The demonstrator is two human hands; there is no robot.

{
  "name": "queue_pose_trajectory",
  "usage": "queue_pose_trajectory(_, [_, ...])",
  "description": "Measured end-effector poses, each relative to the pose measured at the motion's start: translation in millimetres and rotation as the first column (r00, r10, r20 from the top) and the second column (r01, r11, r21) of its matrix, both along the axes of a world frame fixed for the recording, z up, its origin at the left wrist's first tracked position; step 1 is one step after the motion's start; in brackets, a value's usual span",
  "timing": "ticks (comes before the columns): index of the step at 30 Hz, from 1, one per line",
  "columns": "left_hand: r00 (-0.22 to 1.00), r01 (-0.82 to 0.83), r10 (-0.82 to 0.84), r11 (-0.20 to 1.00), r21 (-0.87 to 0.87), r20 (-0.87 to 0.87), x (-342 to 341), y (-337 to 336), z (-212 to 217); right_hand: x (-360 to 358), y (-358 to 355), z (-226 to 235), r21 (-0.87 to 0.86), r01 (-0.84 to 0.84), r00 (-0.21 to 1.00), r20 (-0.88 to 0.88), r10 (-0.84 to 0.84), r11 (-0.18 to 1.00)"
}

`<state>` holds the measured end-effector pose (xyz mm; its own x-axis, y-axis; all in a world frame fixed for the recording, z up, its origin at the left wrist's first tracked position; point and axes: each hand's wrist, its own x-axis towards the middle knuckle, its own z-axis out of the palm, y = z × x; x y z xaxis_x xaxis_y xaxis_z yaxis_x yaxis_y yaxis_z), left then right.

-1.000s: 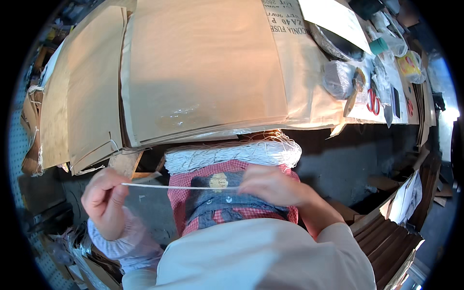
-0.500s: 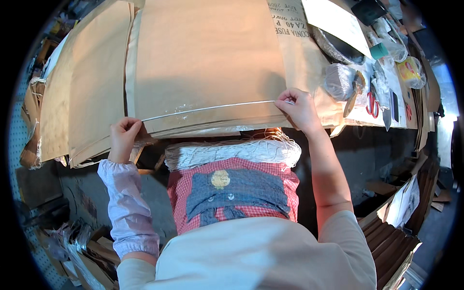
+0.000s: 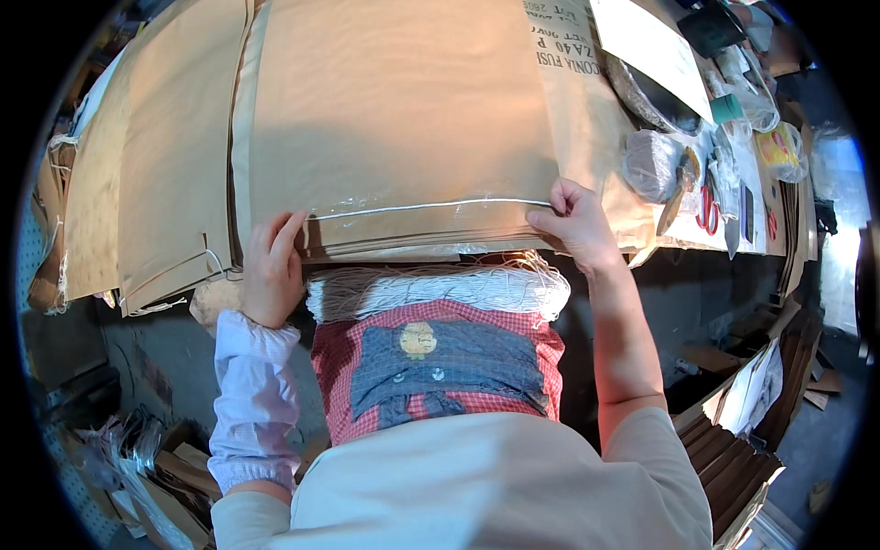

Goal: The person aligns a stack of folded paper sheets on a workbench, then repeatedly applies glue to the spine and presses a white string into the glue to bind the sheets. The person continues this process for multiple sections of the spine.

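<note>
A white string point(image 3: 431, 207) runs across the front part of a stack of large brown paper sheets point(image 3: 394, 110), bowing slightly upward toward its right side. My left hand point(image 3: 273, 270) is at the string's left end by the front edge of the stack, its fingers pressed together on it; the thumb is mostly hidden. At the other end, my right hand point(image 3: 582, 227) is closed with thumb and forefinger pinching the string. Shiny clear specks point(image 3: 353, 209) lie on the paper beside the string. A bundle of white strings point(image 3: 431, 291) lies across my lap, over a red checked apron point(image 3: 332, 367).
On the right are a plastic-wrapped roll point(image 3: 653, 165), red-handled scissors point(image 3: 707, 211), a knife point(image 3: 731, 234), a dark bowl-like thing point(image 3: 646, 96) and a white sheet point(image 3: 651, 50). More brown paper point(image 3: 174, 147) lies left. Folded cardboard point(image 3: 733, 477) stands at lower right.
My left hand has moved right along the stack's front edge, its fingers straighter now. My right hand has shifted slightly right. The string's left end now lies farther right.
</note>
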<state>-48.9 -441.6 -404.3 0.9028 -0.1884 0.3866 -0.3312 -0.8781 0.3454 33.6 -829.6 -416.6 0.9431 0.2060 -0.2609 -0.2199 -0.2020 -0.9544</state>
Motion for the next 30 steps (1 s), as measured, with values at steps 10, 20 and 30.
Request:
queue_pose_trajectory(10, [0.934, 0.205, -0.219, 0.976, -0.079, -0.282, 15, 18, 31, -8, 27, 15, -0.592, 0.100, 0.499, 0.725, 0.475, 0.799])
queue_pose_trajectory(20, [0.948, -0.194, 0.176, 0.980, -0.042, -0.266, 31, 10, 8, 10, 53, 3, -0.637, 0.220, 0.769, 0.579, 0.270, 0.739])
queue_pose_trajectory(30, [0.931, 0.137, -0.056, 0.970, 0.203, -0.362, 13, -69, 6, -40, 144, 14, -0.833, -0.033, 0.675, 0.389, 0.627, 0.552])
